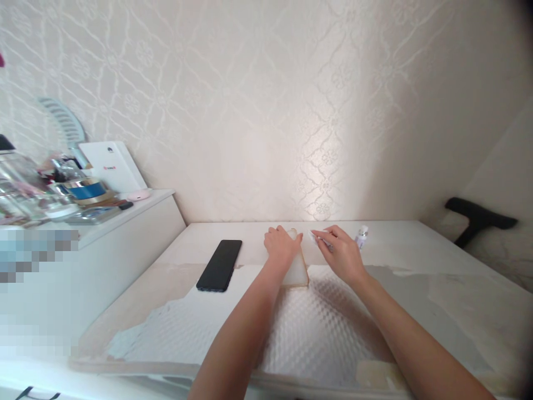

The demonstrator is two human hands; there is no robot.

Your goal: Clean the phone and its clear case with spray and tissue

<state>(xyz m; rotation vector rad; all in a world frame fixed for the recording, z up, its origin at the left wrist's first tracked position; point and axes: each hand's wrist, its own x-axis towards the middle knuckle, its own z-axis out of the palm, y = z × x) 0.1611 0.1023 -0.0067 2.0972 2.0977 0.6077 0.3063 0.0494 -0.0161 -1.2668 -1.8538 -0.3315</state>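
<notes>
A clear phone case (300, 272) with a yellowish rim lies on the white table. My left hand (281, 243) rests over its upper part, fingers curled over the left edge and thumb at the right edge. Just right of the case, my right hand (339, 253) pinches a small, soft white piece (313, 236) that looks like a cotton pad or wipe. Behind that hand stands a small bottle (361, 236) with a pale label and white cap, partly hidden. To the left of the case, a black smartphone (219, 265) lies flat, dark side up.
A white cabinet (137, 250) rises on the left, bearing a white box (112, 166), a blue-and-gold jar (87, 190) and a pale hairbrush (66, 122). Patterned wallpaper (250, 111) backs the table. A black T-shaped object (478, 219) stands past its right edge.
</notes>
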